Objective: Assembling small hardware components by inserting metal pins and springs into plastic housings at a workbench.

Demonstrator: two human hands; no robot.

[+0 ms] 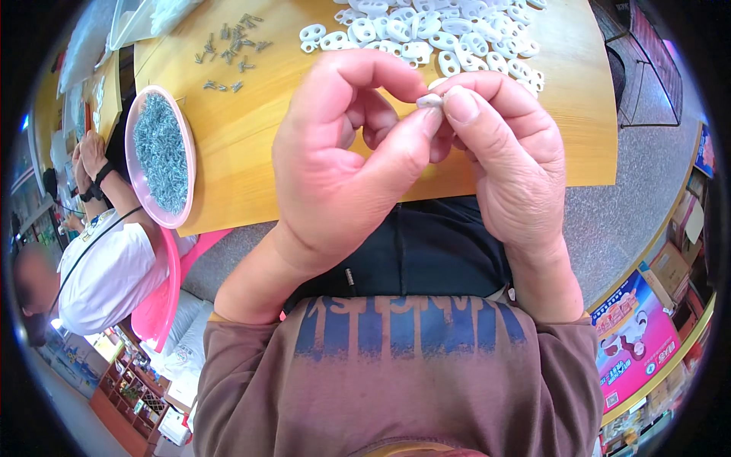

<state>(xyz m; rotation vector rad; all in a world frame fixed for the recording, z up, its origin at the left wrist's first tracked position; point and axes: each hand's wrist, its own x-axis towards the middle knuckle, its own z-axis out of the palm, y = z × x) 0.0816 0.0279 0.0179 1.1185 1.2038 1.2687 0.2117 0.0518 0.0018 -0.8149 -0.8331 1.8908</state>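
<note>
- The left hand [335, 160] and the right hand [506, 152] meet above the near edge of a wooden table [304, 122], fingertips pressed together around 1 small white plastic piece [429, 100].
- The left thumb and forefinger are closed on the piece from the left; the forefinger curls over the top, and the other fingers are folded into the palm.
- The right thumb [461, 105] presses on the piece from the right, with the right fingers bent behind it. Most of the piece is hidden; only a pale sliver shows between the fingertips.
- Just beyond the hands, at the far side of the table, lies a heap of white plastic pieces [434, 34] with oval holes.
- A pink bowl [135, 179] full of small metal screws [161, 152] sits at the table's left edge, well apart from the hands.
- A few loose screws [232, 46] are scattered on the table beyond the bowl.
- At the far left, another person in a white shirt [106, 274] sits with hands raised near another table.
- A pink chair [164, 297] stands between that person and the table.
</note>
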